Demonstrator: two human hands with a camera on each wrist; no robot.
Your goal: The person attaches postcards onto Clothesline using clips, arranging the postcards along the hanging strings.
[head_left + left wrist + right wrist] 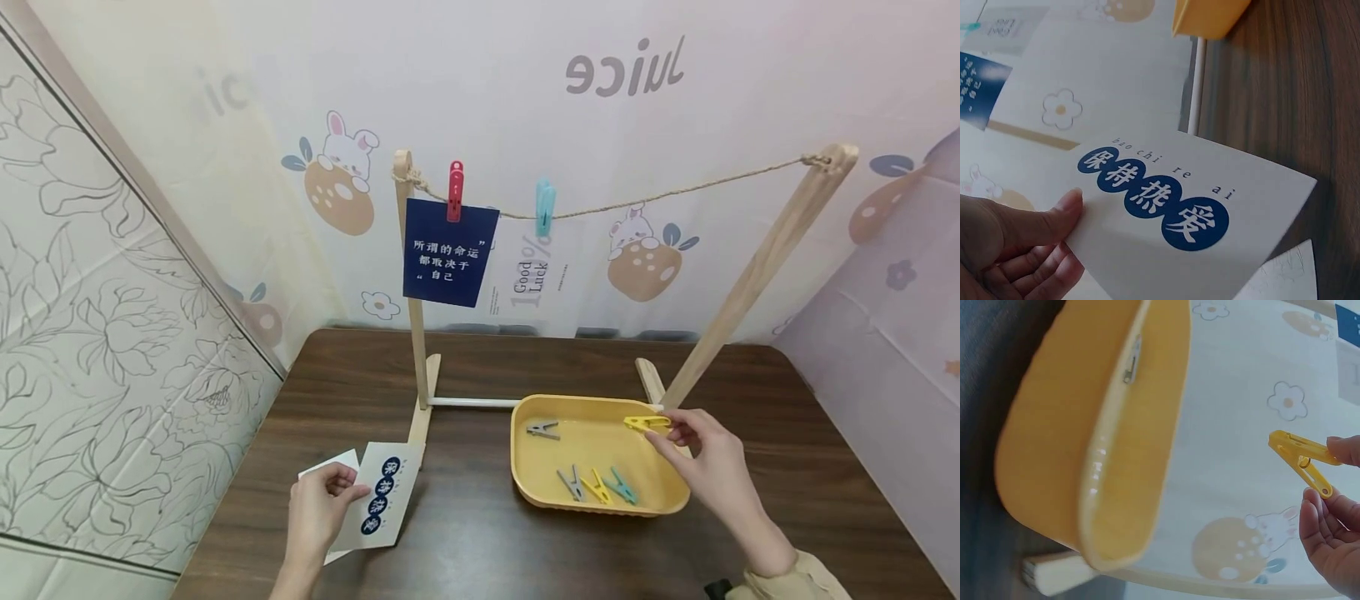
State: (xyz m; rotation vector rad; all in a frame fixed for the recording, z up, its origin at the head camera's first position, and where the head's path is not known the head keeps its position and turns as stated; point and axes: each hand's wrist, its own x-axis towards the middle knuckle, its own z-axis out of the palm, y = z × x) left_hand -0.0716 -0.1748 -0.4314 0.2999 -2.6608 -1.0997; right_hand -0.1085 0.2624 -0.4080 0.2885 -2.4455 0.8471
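i count seven clips [455, 190]: four in one yellow tray [585, 448], two on one rope [678, 193] between two wooden posts [760, 275], and one in my right hand [708, 458]. my left hand [321, 508] has one printed card [400, 500], with at least one more white card [339, 461] by it, and two cards [450, 290] hang, one navy and one white.

Right yellow clothespin [1297, 450]: smooth plastic. Yellow tray [585, 450]: smooth plastic, glossy rim. Near-left white card [382, 496]: matt paper. Far navy card [450, 287]: paper. Right rack post [757, 279]: pale smooth wood. Line [675, 195]: rough twine. Tabletop [465, 467]: dark wood-grain, soft sheen.
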